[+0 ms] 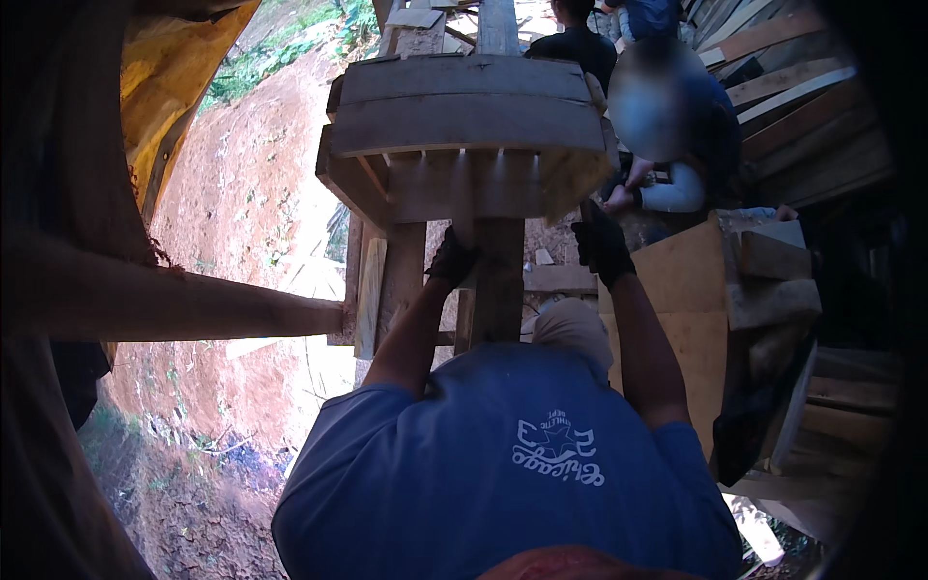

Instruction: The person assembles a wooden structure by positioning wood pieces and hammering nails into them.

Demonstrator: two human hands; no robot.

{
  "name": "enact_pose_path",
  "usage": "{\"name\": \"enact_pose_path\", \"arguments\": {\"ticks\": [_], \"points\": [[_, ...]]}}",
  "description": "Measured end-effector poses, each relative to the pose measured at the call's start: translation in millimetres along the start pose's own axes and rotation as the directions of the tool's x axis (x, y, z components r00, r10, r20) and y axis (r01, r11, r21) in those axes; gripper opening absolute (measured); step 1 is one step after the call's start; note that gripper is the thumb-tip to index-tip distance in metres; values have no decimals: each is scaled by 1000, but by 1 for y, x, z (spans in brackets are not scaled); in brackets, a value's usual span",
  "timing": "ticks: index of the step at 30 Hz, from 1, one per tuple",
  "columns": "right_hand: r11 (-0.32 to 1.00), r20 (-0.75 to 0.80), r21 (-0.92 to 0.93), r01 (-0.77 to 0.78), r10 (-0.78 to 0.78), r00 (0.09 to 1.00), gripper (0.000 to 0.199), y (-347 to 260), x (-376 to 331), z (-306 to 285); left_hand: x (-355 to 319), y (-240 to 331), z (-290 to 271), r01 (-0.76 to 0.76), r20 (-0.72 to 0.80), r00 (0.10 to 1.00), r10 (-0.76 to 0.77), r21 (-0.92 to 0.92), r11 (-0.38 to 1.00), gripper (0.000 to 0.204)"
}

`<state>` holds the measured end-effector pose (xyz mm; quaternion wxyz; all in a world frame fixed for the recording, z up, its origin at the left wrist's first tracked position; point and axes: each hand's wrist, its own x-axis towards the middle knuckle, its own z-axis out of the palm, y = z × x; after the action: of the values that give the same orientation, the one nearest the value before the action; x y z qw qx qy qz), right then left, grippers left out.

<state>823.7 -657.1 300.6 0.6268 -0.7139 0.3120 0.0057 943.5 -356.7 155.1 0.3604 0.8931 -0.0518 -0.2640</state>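
Observation:
A wooden slatted crate [464, 111] rests ahead of me on a plank bench [498, 290], its open side facing me. My left hand [452, 261], in a dark glove, is closed around the near end of a thin wooden slat [464, 198] that reaches into the crate. Close to the crate's right near corner is my right hand [603, 247], also gloved in black. Its fingers are curled, and a dark narrow shape sticks up from it, too dim to name.
A round wooden pole [222, 304] crosses at the left. To the right stands a large wooden panel [672, 309] with boards beside it. Beyond the crate, people [691, 126] crouch near stacked planks [793, 97]. A reddish dirt slope [251, 174] lies at left.

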Motion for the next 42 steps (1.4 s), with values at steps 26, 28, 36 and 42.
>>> {"name": "enact_pose_path", "arguments": {"ticks": [26, 28, 36, 42], "points": [[990, -32, 91, -107, 110, 993, 67, -4, -24, 14, 5, -10, 9, -71, 8, 997, 71, 71, 995, 93], [991, -33, 96, -99, 102, 994, 66, -3, -27, 14, 0, -1, 12, -64, -14, 998, 65, 70, 995, 92], [995, -50, 77, -63, 67, 996, 65, -2, -30, 16, -12, -6, 3, -71, -81, 994, 71, 1, 997, 89], [992, -39, 109, -63, 68, 997, 65, 1, -25, 17, -7, -13, 14, -39, -68, 997, 42, 46, 998, 95]]}}
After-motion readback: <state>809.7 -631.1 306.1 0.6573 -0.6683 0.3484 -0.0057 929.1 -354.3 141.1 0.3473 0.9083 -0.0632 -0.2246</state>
